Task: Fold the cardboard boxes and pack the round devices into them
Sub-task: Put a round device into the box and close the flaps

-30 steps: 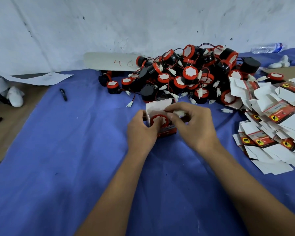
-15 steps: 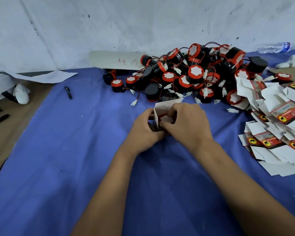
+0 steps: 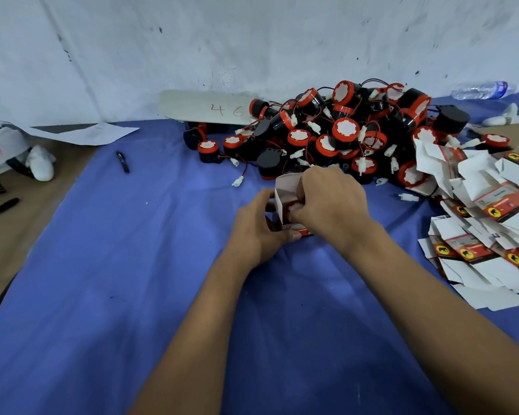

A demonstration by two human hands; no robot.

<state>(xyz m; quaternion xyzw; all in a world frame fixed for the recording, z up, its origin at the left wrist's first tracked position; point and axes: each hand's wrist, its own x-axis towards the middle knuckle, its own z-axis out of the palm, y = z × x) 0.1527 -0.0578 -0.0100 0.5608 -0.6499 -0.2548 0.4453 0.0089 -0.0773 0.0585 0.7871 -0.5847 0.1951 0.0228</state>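
Note:
A small white and red cardboard box (image 3: 283, 194) stands on the blue cloth (image 3: 132, 280) with its top flap up. My left hand (image 3: 256, 227) grips the box from the left side. My right hand (image 3: 331, 205) curls over the box opening, its fingers pressing down on the round red and black device (image 3: 294, 206) inside. Only a sliver of that device shows. A pile of round black devices with red rims and white faces (image 3: 345, 133) lies just behind the box. Flat unfolded boxes (image 3: 486, 223) are heaped at the right.
A black pen (image 3: 123, 162) lies on the cloth at the left. A white board marked 46 (image 3: 207, 107) leans by the wall. A plastic bottle (image 3: 480, 89) lies at the back right. Paper (image 3: 84, 133) and white items sit on the brown table at the left.
My right hand has closed further over the box opening and pushed the device deeper in. The left hand has kept its hold on the box. The camera view has shifted a little.

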